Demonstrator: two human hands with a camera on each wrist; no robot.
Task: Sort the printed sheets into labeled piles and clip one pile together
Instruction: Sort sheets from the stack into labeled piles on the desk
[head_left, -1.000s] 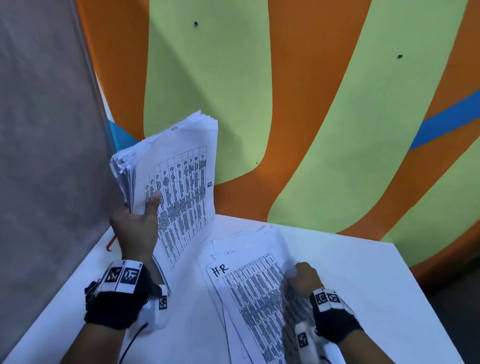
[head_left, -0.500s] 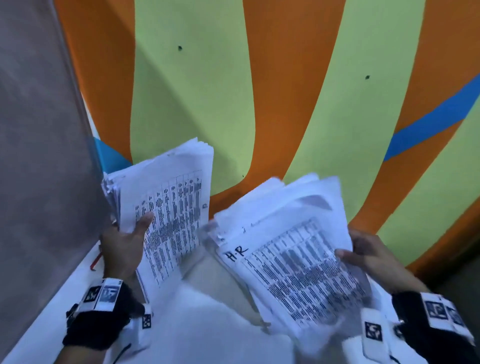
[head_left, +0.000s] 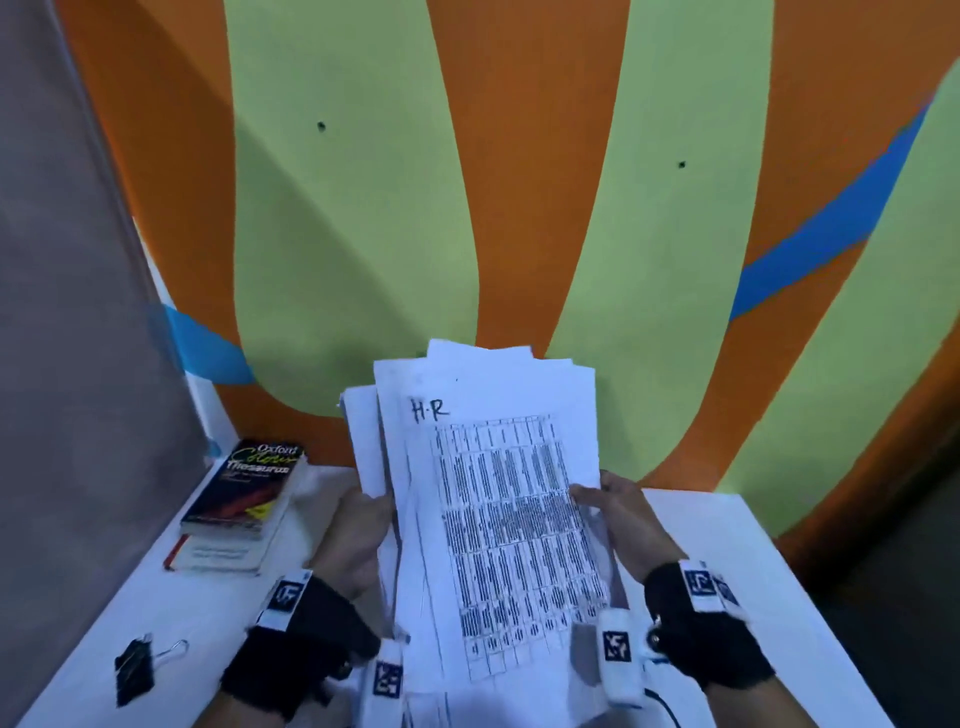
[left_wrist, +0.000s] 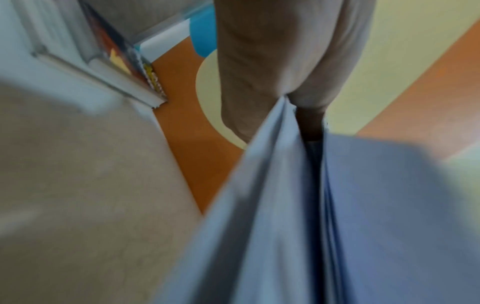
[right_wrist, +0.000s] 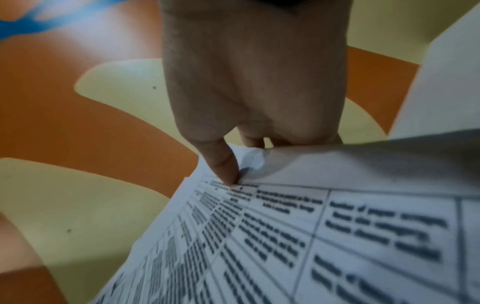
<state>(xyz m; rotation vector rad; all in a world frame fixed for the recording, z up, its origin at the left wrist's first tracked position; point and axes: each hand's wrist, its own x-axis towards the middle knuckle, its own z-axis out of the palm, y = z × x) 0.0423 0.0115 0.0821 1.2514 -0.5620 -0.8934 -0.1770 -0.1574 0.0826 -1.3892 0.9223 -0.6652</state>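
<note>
I hold a thick stack of printed sheets (head_left: 498, 519) upright over the white table (head_left: 719, 535). Its top sheet carries a table of text and the handwritten label "H.R". My left hand (head_left: 363, 525) grips the stack's left edge, and my right hand (head_left: 608, 504) grips the right edge with its thumb on the front. The sheet tops are uneven and fanned. In the left wrist view, blurred sheet edges (left_wrist: 285, 205) run between my fingers. The right wrist view has my thumb (right_wrist: 223, 164) pressing the printed sheet (right_wrist: 337, 236). A black binder clip (head_left: 134, 670) lies on the table at front left, untouched.
Two stacked books (head_left: 239, 504), an Oxford thesaurus on top, sit at the table's back left by the grey partition (head_left: 78, 415). The striped orange and green wall (head_left: 519, 208) stands right behind the table. The table's right edge drops to a dark floor.
The bundle from my left hand and the "H.R" pile lifted by my right hand have come together into one stack held by both hands at the centre. The view has shifted, revealing the books and clip.
</note>
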